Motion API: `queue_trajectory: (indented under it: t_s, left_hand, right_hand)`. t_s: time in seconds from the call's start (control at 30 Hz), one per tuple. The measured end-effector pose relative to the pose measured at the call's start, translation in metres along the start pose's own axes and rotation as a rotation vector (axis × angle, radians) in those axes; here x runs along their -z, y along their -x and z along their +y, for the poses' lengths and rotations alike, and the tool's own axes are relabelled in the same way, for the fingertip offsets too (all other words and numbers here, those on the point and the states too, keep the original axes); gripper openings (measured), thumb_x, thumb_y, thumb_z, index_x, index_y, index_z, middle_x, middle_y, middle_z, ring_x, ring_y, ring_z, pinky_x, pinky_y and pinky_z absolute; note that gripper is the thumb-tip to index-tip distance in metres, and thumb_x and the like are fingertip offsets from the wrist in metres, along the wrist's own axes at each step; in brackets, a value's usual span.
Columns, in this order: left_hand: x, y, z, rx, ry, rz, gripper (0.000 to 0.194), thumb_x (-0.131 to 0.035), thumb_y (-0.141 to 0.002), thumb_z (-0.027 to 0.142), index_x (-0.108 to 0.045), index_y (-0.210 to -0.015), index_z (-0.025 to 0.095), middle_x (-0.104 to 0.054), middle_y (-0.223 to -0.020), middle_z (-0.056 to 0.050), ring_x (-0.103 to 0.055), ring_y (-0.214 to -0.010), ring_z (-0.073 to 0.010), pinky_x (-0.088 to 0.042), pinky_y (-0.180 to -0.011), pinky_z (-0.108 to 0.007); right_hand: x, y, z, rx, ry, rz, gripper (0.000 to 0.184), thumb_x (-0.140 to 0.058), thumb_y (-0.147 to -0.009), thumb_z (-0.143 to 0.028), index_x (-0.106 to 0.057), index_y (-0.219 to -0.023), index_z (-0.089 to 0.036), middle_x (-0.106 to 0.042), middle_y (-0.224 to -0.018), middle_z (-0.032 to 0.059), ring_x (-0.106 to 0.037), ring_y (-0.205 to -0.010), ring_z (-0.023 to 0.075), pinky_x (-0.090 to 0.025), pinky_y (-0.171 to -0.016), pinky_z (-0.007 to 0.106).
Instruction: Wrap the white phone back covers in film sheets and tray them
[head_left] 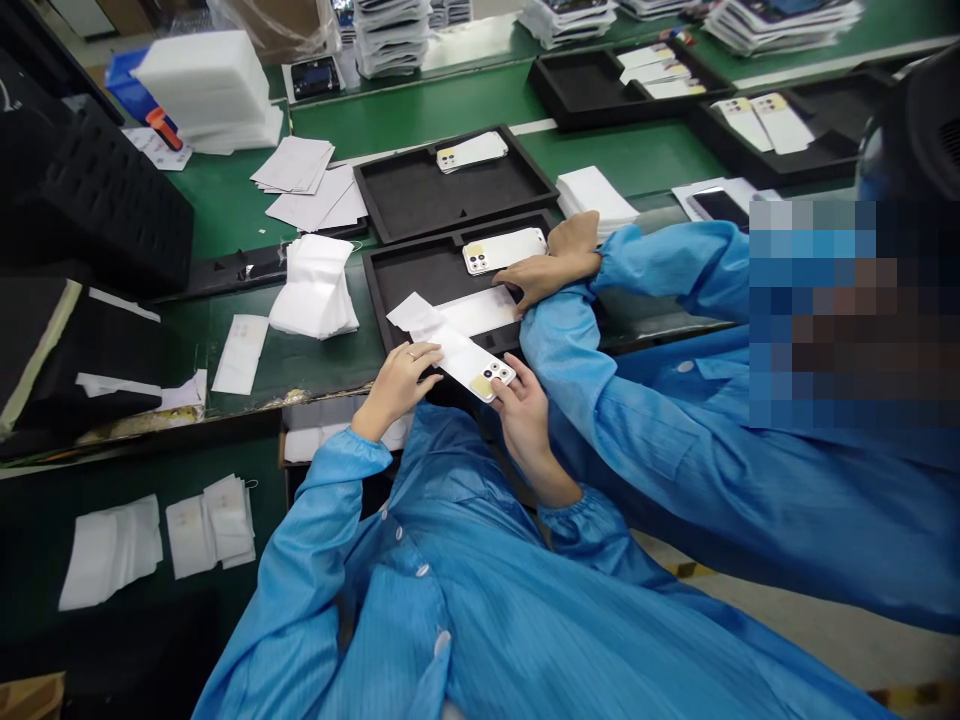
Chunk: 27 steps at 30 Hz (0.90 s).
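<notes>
My right hand (525, 420) grips a white phone back (480, 368) at its camera end, thumb near the lenses and a pale yellow patch. The phone is tilted, its far end overlapped by a thin white sleeve (414, 312); how far it sits inside I cannot tell. At that left end, my left hand (401, 385) pinches the sleeve and phone edge between thumb and fingers. Just beyond lies a black foam tray (397, 270) holding white phones (504, 250) and a white sleeved piece (480, 312). A co-worker's hands (551, 268) reach into that tray from the right.
A second black tray (397, 190) with phones stands behind. To the left lie stacked white sleeves (311, 290), a single sleeve (240, 353) and papers (319, 200). More sleeves (112, 550) are at lower left. The co-worker's blue sleeve (630, 400) is close on my right.
</notes>
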<state>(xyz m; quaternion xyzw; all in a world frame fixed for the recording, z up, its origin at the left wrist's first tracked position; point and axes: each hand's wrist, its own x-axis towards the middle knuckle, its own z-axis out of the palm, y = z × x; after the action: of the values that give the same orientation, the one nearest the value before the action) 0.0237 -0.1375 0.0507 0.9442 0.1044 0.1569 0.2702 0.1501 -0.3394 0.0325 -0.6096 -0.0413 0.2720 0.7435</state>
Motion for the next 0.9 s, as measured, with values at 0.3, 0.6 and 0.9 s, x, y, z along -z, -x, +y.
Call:
queue_trajectory:
  t_s: [0.3, 0.6, 0.9]
  left_hand:
    - [-0.02, 0.006, 0.009, -0.109, 0.062, 0.096, 0.045, -0.055, -0.108, 0.011, -0.069, -0.148, 0.024, -0.074, -0.151, -0.012, -0.071, -0.141, -0.0239, -0.061, -0.119, -0.045]
    - [0.038, -0.008, 0.019, -0.102, -0.363, 0.036, 0.101, -0.057, -0.089, 0.004, -0.025, -0.181, 0.029, -0.025, -0.191, -0.01, -0.013, -0.18, -0.0364, -0.007, -0.145, -0.072]
    - [0.041, 0.017, 0.052, 0.008, -0.337, -0.05, 0.076, -0.068, -0.097, 0.023, -0.049, -0.171, 0.022, -0.065, -0.16, -0.019, -0.057, -0.156, -0.0371, -0.02, -0.142, -0.068]
  right_hand:
    - [-0.014, -0.005, 0.008, 0.033, -0.072, 0.012, 0.07, -0.088, -0.08, -0.038, -0.065, -0.145, -0.026, -0.08, -0.135, 0.0092, -0.078, -0.121, 0.0281, -0.069, -0.099, 0.044]
    - [0.001, -0.004, -0.009, 0.078, -0.086, 0.044, 0.063, -0.082, -0.076, -0.032, -0.073, -0.137, -0.023, -0.082, -0.121, 0.0069, -0.079, -0.112, 0.0281, -0.069, -0.096, 0.043]
    - [-0.009, 0.003, -0.017, 0.088, 0.059, -0.203, 0.068, -0.082, -0.087, -0.04, -0.07, -0.152, -0.028, -0.082, -0.131, 0.006, -0.078, -0.116, 0.0288, -0.066, -0.104, 0.042]
